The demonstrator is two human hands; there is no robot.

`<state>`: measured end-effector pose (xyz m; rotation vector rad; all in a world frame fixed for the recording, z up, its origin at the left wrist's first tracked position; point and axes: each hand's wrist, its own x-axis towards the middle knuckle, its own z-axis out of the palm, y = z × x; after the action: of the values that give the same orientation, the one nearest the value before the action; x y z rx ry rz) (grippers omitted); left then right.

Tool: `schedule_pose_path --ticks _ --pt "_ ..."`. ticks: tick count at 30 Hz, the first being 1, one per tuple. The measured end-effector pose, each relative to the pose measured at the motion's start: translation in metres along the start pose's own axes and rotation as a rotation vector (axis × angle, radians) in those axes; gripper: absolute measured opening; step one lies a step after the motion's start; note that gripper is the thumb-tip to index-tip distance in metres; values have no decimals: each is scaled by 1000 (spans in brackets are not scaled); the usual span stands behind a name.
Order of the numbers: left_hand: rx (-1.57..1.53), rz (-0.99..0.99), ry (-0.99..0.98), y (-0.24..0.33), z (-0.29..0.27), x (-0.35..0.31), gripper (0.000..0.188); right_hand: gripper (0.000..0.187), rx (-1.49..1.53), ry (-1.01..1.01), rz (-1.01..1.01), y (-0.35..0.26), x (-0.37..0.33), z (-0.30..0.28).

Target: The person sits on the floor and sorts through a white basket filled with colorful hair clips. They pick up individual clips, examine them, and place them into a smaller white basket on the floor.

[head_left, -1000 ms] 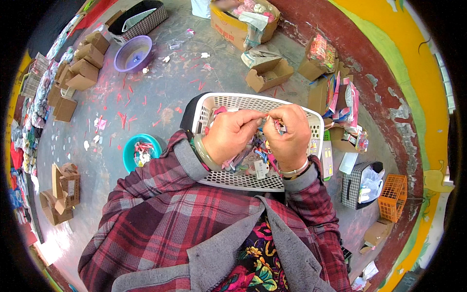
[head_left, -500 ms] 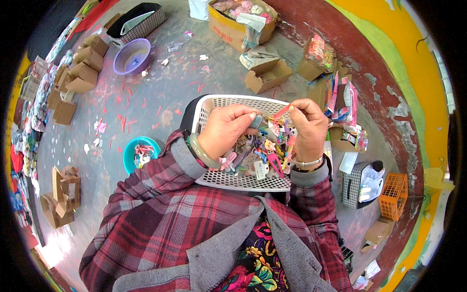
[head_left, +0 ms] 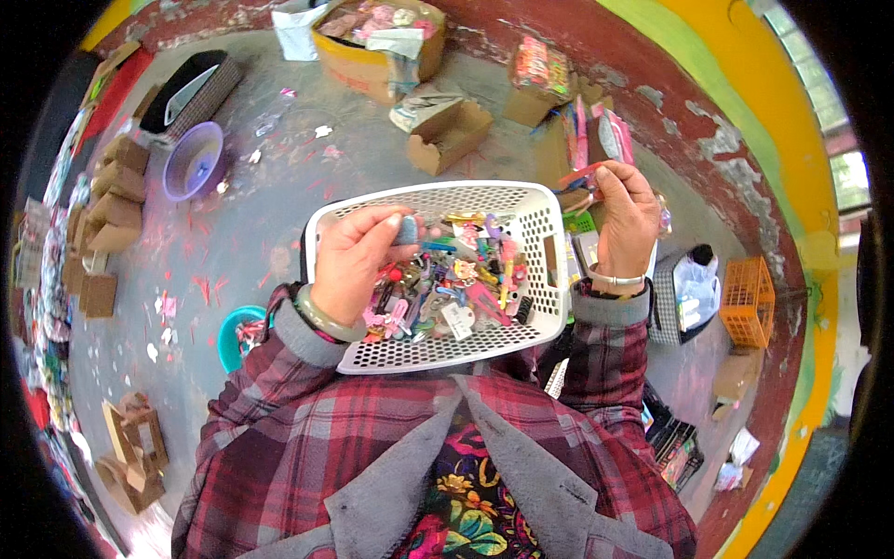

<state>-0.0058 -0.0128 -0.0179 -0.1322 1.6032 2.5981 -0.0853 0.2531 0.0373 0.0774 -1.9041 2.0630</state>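
A white perforated plastic basket (head_left: 548,303) sits in front of me, piled with small colourful hair clips (head_left: 464,270) and trinkets. Over its left side my left hand (head_left: 350,263) is closed, pinching a small rounded blue-grey piece (head_left: 408,230) between thumb and fingers; its kind is not clear. My right hand (head_left: 626,222) is beyond the basket's right rim, its thumb and fingertips closed on a thin red strip (head_left: 581,174) that points left. A white price tag (head_left: 457,321) lies on the pile.
On the floor stand a teal bowl (head_left: 229,341) at left, a purple basin (head_left: 194,168) and open cardboard boxes (head_left: 449,140) farther off. An orange crate (head_left: 748,303) and a checked bin (head_left: 665,303) are at right. Red scraps litter the floor.
My right hand has moved right with the red strip, from over the basket to beyond its rim. My left hand keeps the blue-grey piece, now farther from the right. The view has shifted.
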Motion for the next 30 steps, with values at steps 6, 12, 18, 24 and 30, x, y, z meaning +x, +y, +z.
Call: schedule_pose_path --ticks 6,12,18,24,30 --pt "23 6 0 3 7 0 21 10 -285 111 50 70 9 -94" --pt "29 7 11 -2 3 1 21 11 -541 -40 290 133 -25 -132" --pt "52 -5 -24 0 5 2 21 14 -848 -43 257 169 -51 -161" --pt "20 -4 -12 1 5 -1 20 20 -1154 -115 387 166 -64 -168" --pt "26 -24 -36 1 7 2 20 61 -1217 -193 295 194 -85 -201"
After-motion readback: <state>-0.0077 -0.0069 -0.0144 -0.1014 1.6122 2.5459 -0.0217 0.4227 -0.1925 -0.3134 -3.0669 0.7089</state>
